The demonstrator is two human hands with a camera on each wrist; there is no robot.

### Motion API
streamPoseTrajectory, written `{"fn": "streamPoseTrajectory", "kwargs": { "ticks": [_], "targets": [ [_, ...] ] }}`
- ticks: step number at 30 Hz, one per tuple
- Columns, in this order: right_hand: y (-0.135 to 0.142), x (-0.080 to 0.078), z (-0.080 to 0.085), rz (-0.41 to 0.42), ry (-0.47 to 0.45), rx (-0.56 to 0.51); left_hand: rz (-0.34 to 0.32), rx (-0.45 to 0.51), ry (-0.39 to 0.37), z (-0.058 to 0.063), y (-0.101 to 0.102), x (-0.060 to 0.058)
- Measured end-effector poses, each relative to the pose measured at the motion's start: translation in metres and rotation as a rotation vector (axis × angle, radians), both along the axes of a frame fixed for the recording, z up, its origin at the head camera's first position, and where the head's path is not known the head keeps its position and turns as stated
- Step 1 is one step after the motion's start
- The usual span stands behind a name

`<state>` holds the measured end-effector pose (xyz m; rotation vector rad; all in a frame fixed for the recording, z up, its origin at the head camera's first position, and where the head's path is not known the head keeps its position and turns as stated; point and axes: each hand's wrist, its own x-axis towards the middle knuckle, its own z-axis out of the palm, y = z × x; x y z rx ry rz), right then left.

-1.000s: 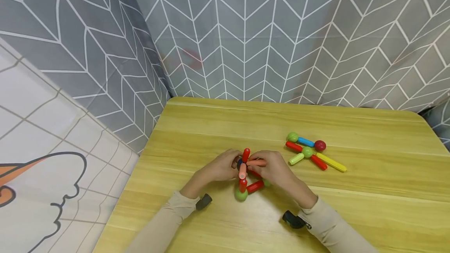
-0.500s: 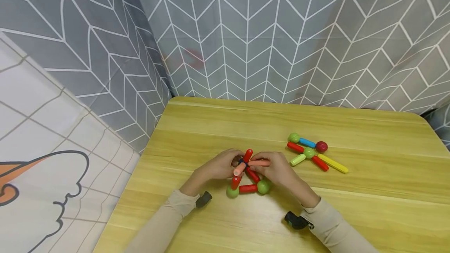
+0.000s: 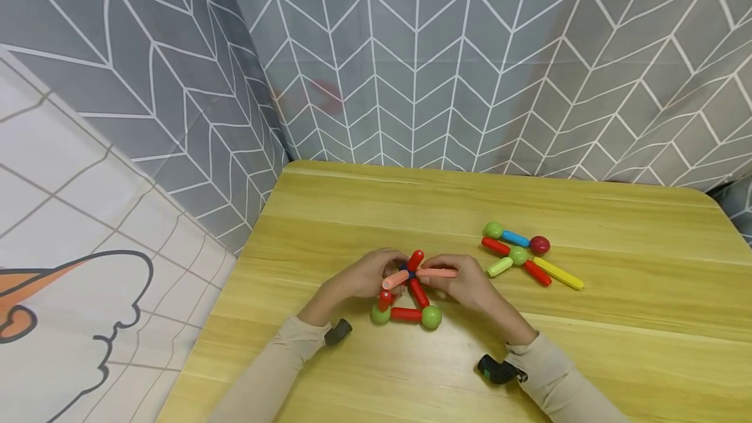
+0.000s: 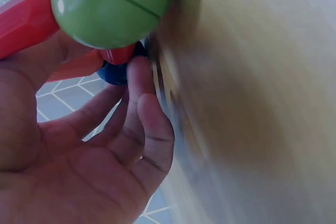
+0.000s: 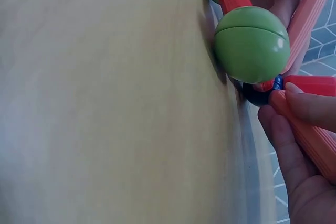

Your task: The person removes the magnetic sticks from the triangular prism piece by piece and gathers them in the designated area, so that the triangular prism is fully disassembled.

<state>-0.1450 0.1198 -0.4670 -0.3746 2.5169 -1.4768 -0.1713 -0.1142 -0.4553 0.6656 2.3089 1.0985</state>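
Observation:
A construction of magnetic rods and balls stands on the table between both hands. Its dark blue ball (image 5: 254,95) joins several rods, among them an upward red rod (image 3: 416,259) and a salmon rod (image 3: 395,279) pointing up and left. In front, two green balls (image 3: 431,317) are linked by a red rod (image 3: 406,314). My left hand (image 3: 371,274) holds the construction at the blue ball, fingertips against it in the left wrist view. With thumb and fingers, my right hand (image 3: 464,281) pinches another salmon rod (image 5: 312,140), its end right at the blue ball.
Right of the hands lies a green ball (image 3: 517,255) with red, yellow and light green rods around it. Just behind it, a blue rod (image 3: 515,238) joins a green ball (image 3: 493,230) and a dark red ball (image 3: 539,245). A patterned curtain hangs behind the table (image 3: 364,194).
The construction has turned clockwise seen from above: its front green ball and salmon rod swung left, and the second green ball came out from behind my right hand. Both hands keep their grip.

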Motion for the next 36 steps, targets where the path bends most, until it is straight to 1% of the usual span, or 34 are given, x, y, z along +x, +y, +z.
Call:
{"fn": "streamPoseTrajectory", "kwargs": {
  "ticks": [9, 15, 16, 17, 20, 23, 24, 26, 30, 36],
  "targets": [
    [0.004, 0.002, -0.008, -0.002, -0.110, -0.119, 0.004, 0.029, -0.023, 0.001, 0.000, 0.002],
    [0.005, 0.003, -0.011, 0.011, -0.085, -0.159, 0.005, 0.030, -0.042, 0.001, 0.001, 0.001],
    [0.005, 0.003, -0.011, 0.009, -0.082, -0.158, 0.006, 0.034, -0.050, 0.001, 0.001, 0.001],
    [0.005, 0.003, -0.011, 0.008, -0.080, -0.157, 0.011, 0.053, -0.079, 0.001, 0.002, 0.000],
    [0.006, 0.003, -0.011, 0.004, -0.074, -0.140, 0.015, 0.055, -0.085, 0.000, 0.002, 0.000],
    [0.006, 0.003, -0.012, -0.012, -0.044, -0.108, 0.024, 0.054, -0.090, 0.001, 0.002, 0.002],
    [0.007, 0.003, -0.013, -0.019, -0.036, -0.099, 0.019, 0.040, -0.073, 0.001, 0.001, 0.003],
    [0.008, 0.003, -0.013, -0.036, -0.028, -0.086, 0.019, 0.050, -0.094, 0.002, 0.002, 0.004],
    [0.011, 0.005, -0.014, -0.042, -0.055, -0.104, 0.025, 0.060, -0.116, 0.002, 0.002, 0.006],
    [0.013, 0.005, -0.015, -0.052, -0.062, -0.120, 0.024, 0.038, -0.080, 0.003, 0.002, 0.006]
  ]
}}
